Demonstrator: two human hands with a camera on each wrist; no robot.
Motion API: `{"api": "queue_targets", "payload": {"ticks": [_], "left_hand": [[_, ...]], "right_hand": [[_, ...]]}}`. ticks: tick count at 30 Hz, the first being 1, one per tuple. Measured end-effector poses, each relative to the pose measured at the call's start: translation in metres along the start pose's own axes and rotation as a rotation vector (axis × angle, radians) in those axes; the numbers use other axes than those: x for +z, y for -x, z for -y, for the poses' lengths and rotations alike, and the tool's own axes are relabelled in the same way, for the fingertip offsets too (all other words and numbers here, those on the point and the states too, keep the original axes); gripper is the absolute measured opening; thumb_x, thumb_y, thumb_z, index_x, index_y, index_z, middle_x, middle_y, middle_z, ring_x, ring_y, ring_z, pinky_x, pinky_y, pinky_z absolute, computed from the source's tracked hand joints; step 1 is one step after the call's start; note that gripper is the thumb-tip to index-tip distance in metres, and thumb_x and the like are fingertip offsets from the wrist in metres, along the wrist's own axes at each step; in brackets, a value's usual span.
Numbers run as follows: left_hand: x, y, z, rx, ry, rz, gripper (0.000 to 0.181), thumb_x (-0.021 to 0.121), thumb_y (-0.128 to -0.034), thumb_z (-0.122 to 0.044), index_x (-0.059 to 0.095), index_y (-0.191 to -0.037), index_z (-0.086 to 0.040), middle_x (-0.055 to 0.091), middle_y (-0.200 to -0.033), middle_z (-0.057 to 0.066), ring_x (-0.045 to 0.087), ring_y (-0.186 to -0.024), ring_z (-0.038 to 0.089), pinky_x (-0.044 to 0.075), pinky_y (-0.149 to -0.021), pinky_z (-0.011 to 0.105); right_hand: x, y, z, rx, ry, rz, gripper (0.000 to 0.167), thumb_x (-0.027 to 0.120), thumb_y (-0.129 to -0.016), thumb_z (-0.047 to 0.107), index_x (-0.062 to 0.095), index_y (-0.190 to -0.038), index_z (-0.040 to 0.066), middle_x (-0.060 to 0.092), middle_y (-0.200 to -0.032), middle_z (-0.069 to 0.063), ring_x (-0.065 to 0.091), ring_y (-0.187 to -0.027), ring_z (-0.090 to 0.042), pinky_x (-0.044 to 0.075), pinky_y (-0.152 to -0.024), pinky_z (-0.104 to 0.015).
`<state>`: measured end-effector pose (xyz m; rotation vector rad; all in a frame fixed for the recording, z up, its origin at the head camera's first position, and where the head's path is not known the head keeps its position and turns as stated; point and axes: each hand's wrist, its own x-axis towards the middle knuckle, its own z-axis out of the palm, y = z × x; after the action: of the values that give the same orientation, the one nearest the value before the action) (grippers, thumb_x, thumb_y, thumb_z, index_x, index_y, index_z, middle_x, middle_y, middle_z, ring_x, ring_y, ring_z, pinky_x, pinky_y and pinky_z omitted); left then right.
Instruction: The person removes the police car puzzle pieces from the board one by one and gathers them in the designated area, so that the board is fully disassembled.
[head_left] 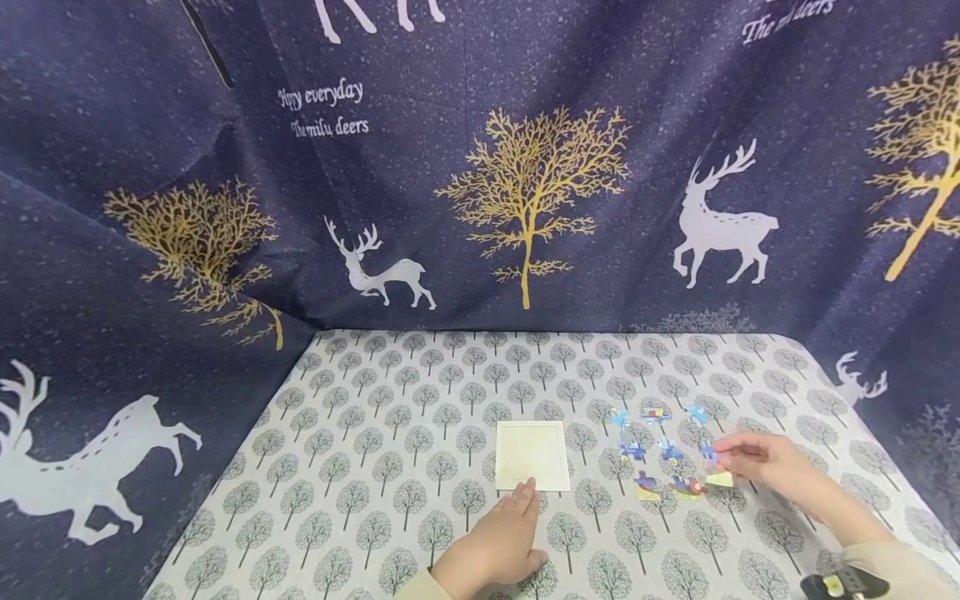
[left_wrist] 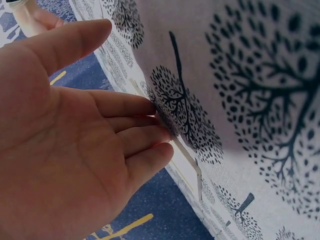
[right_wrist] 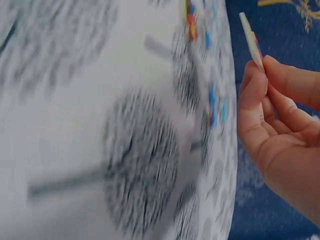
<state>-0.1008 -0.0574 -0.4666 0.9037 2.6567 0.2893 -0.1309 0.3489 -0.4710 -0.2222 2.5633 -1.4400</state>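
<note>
A square, pale puzzle tray (head_left: 532,457) lies flat on the table. The fingertips of my left hand (head_left: 497,537) meet its near edge, with the fingers straight and the thumb apart; the left wrist view shows the bare palm. To the right, my right hand (head_left: 772,468) pinches a puzzle piece (right_wrist: 252,44) between thumb and index finger, raised off the cloth. The right wrist view has that piece nearly edge-on, pale with a bit of red and purple. Colourful puzzle pieces (head_left: 670,451) lie spread in loose rows just left of the right hand.
A light tablecloth (head_left: 360,500) printed with grey trees covers the table. Dark blue fabric (head_left: 480,67) with deer and golden trees hangs behind and at the sides. A dark band (head_left: 843,583) sits at the right wrist.
</note>
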Motion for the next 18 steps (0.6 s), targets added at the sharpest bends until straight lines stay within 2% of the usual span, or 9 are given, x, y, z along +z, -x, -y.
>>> {"api": "queue_targets", "payload": {"ticks": [5,10,18], "left_hand": [[0.002,0.001,0.001,0.000,-0.002,-0.002,0.072,0.066,-0.0872,-0.036,0.043,-0.140,0.008,0.032,-0.152,0.021,0.030,-0.141,0.028,0.032,-0.112,0.041],[0.001,0.002,0.001,0.005,0.001,-0.006,0.072,0.065,-0.0877,-0.036,0.042,-0.140,0.008,0.032,-0.152,0.022,0.031,-0.141,0.029,0.031,-0.112,0.041],[0.000,0.009,0.006,0.007,0.033,-0.046,0.071,0.062,-0.0908,-0.036,0.038,-0.143,0.006,0.029,-0.153,0.020,0.029,-0.142,0.029,0.030,-0.113,0.041]], "right_hand": [[-0.010,0.009,-0.014,0.012,0.101,-0.026,0.030,0.065,-0.090,0.011,0.062,-0.109,-0.012,0.072,-0.099,-0.013,0.064,-0.079,-0.001,0.054,-0.068,-0.024],[-0.012,0.011,-0.020,-0.027,0.139,-0.025,0.024,0.065,-0.089,0.007,0.063,-0.104,-0.012,0.071,-0.089,-0.007,0.063,-0.074,-0.002,0.055,-0.062,-0.026],[0.001,0.010,-0.023,-0.092,0.253,-0.137,0.012,0.071,-0.082,0.002,0.069,-0.092,-0.004,0.070,-0.079,0.000,0.061,-0.069,0.002,0.052,-0.060,-0.021]]}}
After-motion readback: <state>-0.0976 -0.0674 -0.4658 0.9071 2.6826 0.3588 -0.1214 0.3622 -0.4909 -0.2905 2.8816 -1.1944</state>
